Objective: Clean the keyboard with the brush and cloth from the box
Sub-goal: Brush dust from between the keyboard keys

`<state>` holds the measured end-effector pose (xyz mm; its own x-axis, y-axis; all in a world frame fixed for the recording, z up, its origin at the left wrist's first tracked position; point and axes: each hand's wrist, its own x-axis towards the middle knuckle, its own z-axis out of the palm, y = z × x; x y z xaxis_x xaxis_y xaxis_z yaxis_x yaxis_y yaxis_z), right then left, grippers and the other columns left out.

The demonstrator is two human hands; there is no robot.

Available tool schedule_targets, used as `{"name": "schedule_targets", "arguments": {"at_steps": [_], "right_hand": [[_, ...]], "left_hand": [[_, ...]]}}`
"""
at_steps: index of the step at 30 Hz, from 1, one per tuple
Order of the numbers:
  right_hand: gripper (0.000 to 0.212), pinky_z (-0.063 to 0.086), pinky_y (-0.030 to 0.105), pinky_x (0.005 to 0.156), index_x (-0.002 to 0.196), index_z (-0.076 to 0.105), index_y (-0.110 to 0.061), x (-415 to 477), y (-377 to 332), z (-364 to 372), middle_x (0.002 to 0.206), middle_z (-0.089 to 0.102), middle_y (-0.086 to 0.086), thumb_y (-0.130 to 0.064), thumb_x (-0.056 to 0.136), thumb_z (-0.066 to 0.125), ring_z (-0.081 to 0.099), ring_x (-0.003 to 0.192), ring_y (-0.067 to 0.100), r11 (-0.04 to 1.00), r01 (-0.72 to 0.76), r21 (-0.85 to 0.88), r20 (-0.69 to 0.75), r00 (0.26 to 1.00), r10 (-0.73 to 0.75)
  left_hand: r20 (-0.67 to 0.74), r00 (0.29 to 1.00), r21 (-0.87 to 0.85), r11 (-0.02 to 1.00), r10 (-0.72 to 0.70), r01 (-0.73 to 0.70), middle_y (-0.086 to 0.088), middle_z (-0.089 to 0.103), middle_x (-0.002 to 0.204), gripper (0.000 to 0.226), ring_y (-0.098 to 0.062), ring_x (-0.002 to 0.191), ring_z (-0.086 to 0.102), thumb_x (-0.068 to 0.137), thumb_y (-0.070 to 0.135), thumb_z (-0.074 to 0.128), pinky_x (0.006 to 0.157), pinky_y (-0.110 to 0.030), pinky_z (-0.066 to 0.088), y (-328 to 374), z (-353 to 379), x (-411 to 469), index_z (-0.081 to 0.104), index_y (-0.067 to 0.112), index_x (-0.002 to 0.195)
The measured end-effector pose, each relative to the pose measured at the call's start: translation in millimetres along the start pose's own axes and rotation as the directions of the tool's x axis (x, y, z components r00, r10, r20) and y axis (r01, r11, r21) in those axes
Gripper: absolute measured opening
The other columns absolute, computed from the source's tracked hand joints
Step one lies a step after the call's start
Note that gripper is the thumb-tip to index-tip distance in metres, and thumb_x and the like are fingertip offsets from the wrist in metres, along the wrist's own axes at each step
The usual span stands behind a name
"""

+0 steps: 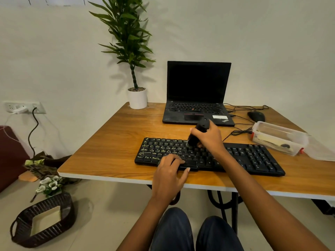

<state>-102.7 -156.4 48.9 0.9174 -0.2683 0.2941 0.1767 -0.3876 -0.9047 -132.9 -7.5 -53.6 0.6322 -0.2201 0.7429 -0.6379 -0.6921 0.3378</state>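
Knees (pixel 195 232) under table (pixel 108 160). Left hand (pixel 168 171) flat on keyboard (pixel 253 160) front; right hand (pixel 208 138) grips brush (pixel 194 137) on middle keys. Keyboard axis left-right, right half nearer right hand.

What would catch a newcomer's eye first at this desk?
Most likely the right hand gripping a black brush over the middle keys of the black keyboard, near the front edge of the wooden table, while the left hand rests on the keyboard's front. Behind them stands an open laptop with a dark screen, with a tall green plant in a white pot to its left.
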Motion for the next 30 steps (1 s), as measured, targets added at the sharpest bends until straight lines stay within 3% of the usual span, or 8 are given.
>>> {"name": "schedule_targets", "arguments": {"at_steps": [2,5,8,10,14,22,27,30], "right_hand": [[0.030,0.051,0.021,0.048,0.107,0.048,-0.016,-5.0,1.6,-9.0,0.091,0.062,0.004,-0.024,0.084,0.066,0.066,0.076,0.021,0.946,-0.089,0.310,-0.087,0.989,0.121],[0.038,0.047,0.019,0.046,0.113,0.049,-0.012,-9.1,6.8,-29.9,0.100,0.062,0.013,-0.030,0.083,0.065,0.062,0.070,0.015,0.663,-0.212,0.718,-0.062,0.929,0.364],[0.044,0.045,0.019,0.050,0.117,0.052,-0.015,-9.9,12.5,-47.0,0.106,0.058,0.013,-0.038,0.081,0.063,0.051,0.071,0.014,0.339,-0.238,0.910,0.077,0.900,0.428],[0.034,0.045,0.019,0.050,0.106,0.054,-0.015,-8.9,16.5,-55.1,0.101,0.058,0.011,-0.038,0.082,0.061,0.049,0.069,0.013,0.256,-0.224,0.940,0.099,0.901,0.423],[0.028,0.041,0.018,0.045,0.098,0.051,-0.017,-2.1,28.0,-61.9,0.091,0.060,0.008,-0.039,0.083,0.061,0.047,0.058,0.011,0.312,-0.250,0.917,0.095,0.894,0.439],[0.030,0.037,0.018,0.039,0.099,0.054,-0.016,46.7,33.6,-40.5,0.091,0.065,0.009,-0.038,0.081,0.063,0.062,0.066,0.017,0.675,-0.230,0.701,-0.072,0.919,0.388],[0.025,0.041,0.024,0.042,0.104,0.054,-0.012,93.8,13.8,-12.5,0.095,0.068,0.015,-0.023,0.084,0.065,0.064,0.078,0.030,0.982,-0.079,0.173,0.241,0.970,0.036],[0.030,0.044,0.031,0.045,0.105,0.055,-0.015,107.8,10.9,0.2,0.099,0.066,0.017,-0.022,0.080,0.070,0.063,0.079,0.042,0.997,0.063,-0.053,0.409,0.912,-0.036]], "left_hand": [[0.015,1.000,-0.006,1.000,-0.004,0.004,0.002,0.059,0.097,0.029,-0.009,0.090,0.053,0.084,0.039,0.054,0.069,-0.018,0.048,0.1,-1.2,0.0,0.066,0.014,0.093],[0.038,0.999,0.008,1.000,-0.004,0.004,0.002,0.058,0.098,0.027,-0.009,0.089,0.051,0.085,0.034,0.051,0.069,-0.019,0.049,1.8,-1.9,1.2,0.065,0.013,0.096],[0.060,0.998,-0.006,1.000,-0.004,0.004,0.003,0.058,0.099,0.026,-0.008,0.090,0.051,0.086,0.031,0.050,0.071,-0.018,0.048,1.6,-1.7,0.3,0.065,0.013,0.097],[0.056,0.998,-0.039,0.999,-0.033,0.035,0.004,0.059,0.101,0.027,-0.005,0.095,0.049,0.086,0.031,0.050,0.077,-0.016,0.044,2.0,-0.9,1.5,0.067,0.014,0.098],[-0.007,0.993,-0.067,0.991,-0.118,0.117,0.007,0.062,0.101,0.028,-0.003,0.100,0.048,0.086,0.036,0.049,0.090,-0.022,0.029,-8.2,-4.8,13.4,0.069,0.019,0.098],[0.069,0.992,0.054,0.993,-0.110,0.106,0.012,0.063,0.107,0.033,-0.003,0.108,0.051,0.085,0.046,0.049,0.112,-0.036,0.017,-39.1,-4.0,37.8,0.068,0.027,0.103],[0.081,0.975,0.174,0.966,-0.208,0.192,0.013,0.063,0.114,0.041,-0.007,0.119,0.042,0.080,0.058,0.047,0.112,-0.044,0.005,-37.4,-2.6,34.9,0.066,0.032,0.105],[0.100,0.972,0.205,0.960,-0.212,0.188,0.011,0.063,0.119,0.048,-0.010,0.123,0.044,0.079,0.064,0.046,0.112,-0.050,0.006,-36.1,-2.3,35.4,0.066,0.031,0.107]]}}
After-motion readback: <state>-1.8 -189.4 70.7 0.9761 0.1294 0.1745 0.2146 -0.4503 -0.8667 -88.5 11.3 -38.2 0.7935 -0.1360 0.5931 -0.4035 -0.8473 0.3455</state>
